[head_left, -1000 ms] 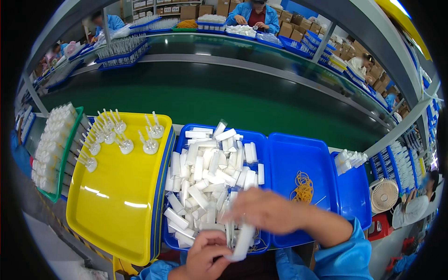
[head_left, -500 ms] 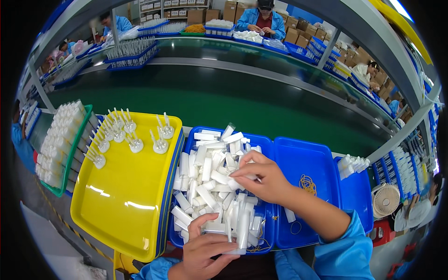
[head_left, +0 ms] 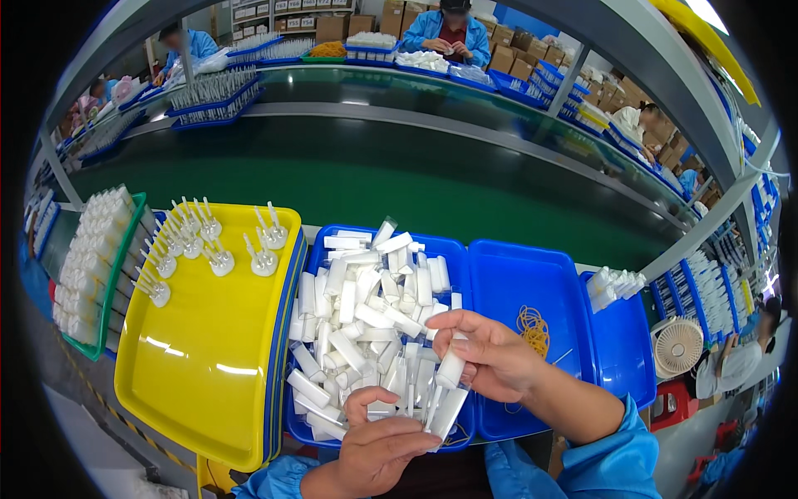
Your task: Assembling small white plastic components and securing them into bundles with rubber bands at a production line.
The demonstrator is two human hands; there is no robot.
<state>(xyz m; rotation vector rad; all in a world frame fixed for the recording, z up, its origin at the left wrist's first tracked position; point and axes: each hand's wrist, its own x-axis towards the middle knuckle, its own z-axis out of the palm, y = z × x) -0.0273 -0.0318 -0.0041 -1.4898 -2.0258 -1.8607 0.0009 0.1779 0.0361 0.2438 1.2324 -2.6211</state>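
The yellow tray (head_left: 195,382) is smooth, glossy plastic, streaked with bright reflections; toward its far edge, white stemmed bases (head_left: 220,262) look like shiny moulded plastic. Filling the neighbouring blue tray (head_left: 456,264), itself sleek plastic, are smooth white tubes (head_left: 353,349), seemingly satin-matt plastic, in thin, clear film sleeves (head_left: 387,228) that glint. The rubber bands (head_left: 534,331) inside the right-hand tray's (head_left: 519,279) edges appear dull and elastic. The green conveyor belt (head_left: 357,170) has a smooth, subdued sheen; the blue cuff (head_left: 611,445) is wrinkled, lustrous cloth.
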